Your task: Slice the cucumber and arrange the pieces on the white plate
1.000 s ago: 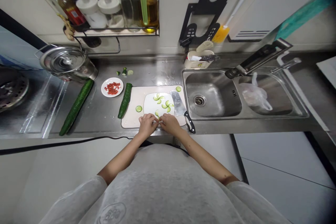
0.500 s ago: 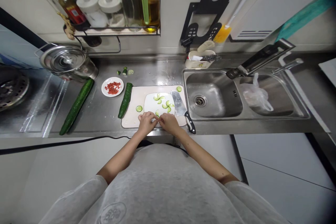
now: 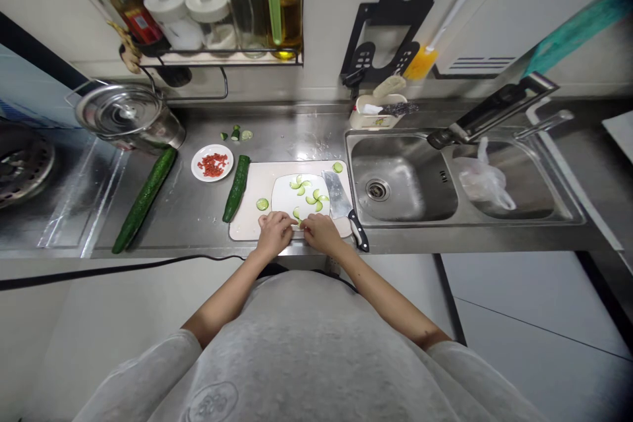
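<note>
At the near edge of a white square plate [image 3: 281, 191], my left hand [image 3: 274, 234] and my right hand [image 3: 320, 232] almost meet. Their fingers are curled and closed. Pale green cucumber slices [image 3: 297, 212] lie at the fingertips; the right fingertips appear to pinch one, while what the left fingers hold is too small to make out. Farther up the plate, thin slices form two pinwheel shapes, an upper one [image 3: 300, 185] and a right one [image 3: 317, 200]. The plate rests on a pale cutting board [image 3: 252, 227]. A cleaver [image 3: 337, 195] with a black handle lies right of it.
A cut cucumber [image 3: 236, 189] lies against the board's left edge, a whole cucumber [image 3: 144, 201] farther left. A small plate [image 3: 194, 165] carries red bits. Cucumber rounds [image 3: 262, 204] sit on the board. Right is the double sink [image 3: 400, 175]; a lidded steel pot [image 3: 163, 128] stands back left.
My fingertips have drawn slightly apart, showing more of the cucumber slices at the plate's near edge. The plate, cleaver and pinwheels stay in place.
</note>
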Demonstrator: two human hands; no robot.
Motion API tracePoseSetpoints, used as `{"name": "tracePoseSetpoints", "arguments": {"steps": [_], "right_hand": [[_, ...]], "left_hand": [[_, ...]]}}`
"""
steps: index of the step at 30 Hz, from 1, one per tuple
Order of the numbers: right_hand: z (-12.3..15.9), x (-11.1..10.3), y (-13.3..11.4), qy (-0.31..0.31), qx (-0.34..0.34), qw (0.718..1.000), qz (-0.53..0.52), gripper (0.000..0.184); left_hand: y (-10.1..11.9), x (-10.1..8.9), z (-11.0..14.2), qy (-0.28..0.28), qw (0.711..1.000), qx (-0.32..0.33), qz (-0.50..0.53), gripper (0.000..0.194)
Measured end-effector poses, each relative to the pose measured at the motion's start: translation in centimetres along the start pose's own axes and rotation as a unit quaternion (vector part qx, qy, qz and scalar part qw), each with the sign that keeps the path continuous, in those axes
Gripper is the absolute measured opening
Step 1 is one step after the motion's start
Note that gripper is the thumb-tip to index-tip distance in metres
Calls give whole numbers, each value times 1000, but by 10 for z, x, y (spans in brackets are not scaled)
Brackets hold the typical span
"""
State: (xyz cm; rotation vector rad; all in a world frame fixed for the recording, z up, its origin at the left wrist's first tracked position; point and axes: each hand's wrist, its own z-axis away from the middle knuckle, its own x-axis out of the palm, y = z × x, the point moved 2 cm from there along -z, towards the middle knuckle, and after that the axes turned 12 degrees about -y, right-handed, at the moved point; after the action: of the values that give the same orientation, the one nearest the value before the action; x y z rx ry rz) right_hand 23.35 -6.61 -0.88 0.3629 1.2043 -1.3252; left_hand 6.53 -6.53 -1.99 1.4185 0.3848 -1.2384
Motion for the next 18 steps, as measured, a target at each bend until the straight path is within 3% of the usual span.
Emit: {"name": "tracePoseSetpoints", "arguments": {"steps": [9, 18], "right_hand": [[7, 4, 4, 4, -19, 1000, 21, 26], [9, 5, 4, 6, -32, 999, 20, 29]], "left_hand": [[-6, 4, 11, -2, 994, 86, -72, 29], [-6, 4, 13, -17, 993, 88, -76, 29]]}}
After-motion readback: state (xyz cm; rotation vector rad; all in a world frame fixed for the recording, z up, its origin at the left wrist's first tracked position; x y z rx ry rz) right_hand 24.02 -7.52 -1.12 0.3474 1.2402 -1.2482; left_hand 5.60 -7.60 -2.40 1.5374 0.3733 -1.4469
